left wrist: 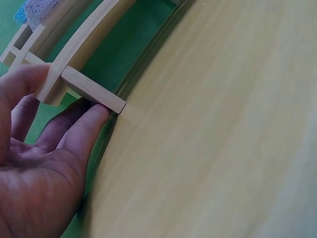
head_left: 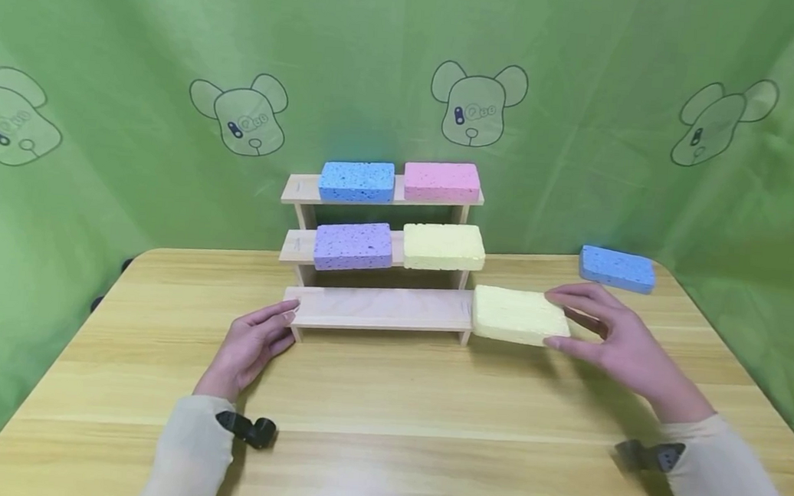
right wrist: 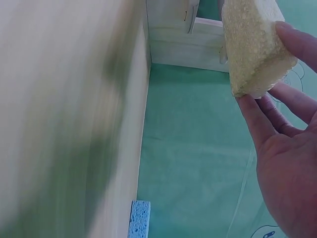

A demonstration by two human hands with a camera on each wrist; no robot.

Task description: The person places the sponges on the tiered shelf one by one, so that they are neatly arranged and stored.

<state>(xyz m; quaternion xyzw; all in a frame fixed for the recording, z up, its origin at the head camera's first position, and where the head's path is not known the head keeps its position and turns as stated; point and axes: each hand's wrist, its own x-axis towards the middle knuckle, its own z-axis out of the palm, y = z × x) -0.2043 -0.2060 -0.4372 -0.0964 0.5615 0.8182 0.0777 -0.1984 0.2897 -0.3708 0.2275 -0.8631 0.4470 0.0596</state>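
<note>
A three-step wooden rack stands on the table. My left hand holds the left end of its lowest step, and in the left wrist view one finger lies against the front leg. My right hand pinches a pale yellow sponge by its right end, level with the lowest step and just off its right end. In the right wrist view the held sponge sits between thumb and fingers. A purple sponge and another yellow sponge lie on the middle step.
On the top step lie a blue sponge and a pink sponge. A second blue sponge rests at the table's back right, beyond my right hand. Behind the wooden table hangs a green curtain with printed bear heads.
</note>
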